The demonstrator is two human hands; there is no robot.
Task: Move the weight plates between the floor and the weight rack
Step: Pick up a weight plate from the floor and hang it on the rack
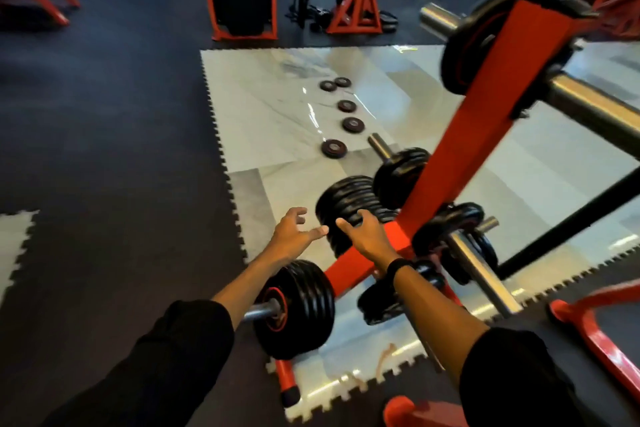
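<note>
**Both hands closing on the middle stack, five small plates out on the tile**

Nearest to us, below our left wrist, a stack of black plates (298, 308) sits on a chrome peg, untouched. Up at our fingers now: our left hand (294, 230) is spread, fingers bent but holding nothing, thumb reaching toward the stack of black weight plates (346, 198) just beyond it. Our right hand (363, 234), with a black band at the wrist, has its fingers curled over the near rim of that same stack. Whether they truly grip a plate or merely rest on it we cannot tell through the blur.

Right of our right fingers rises the red weight rack (485, 114), with more black plates loaded on pegs either side of its post, and one large plate (464, 48) high up near the top peg.

Beyond our fingertips, well apart from them, five small dark plates (334, 148) lie flat in a loose line across the pale tile floor (259, 107), the farthest two touching or nearly so.

Our read: the job is mid-way. The rack is well stocked and some plates are on the floor. Which direction the next plate goes, we cannot say; the reach suggests one is about to come off this peg.
</note>
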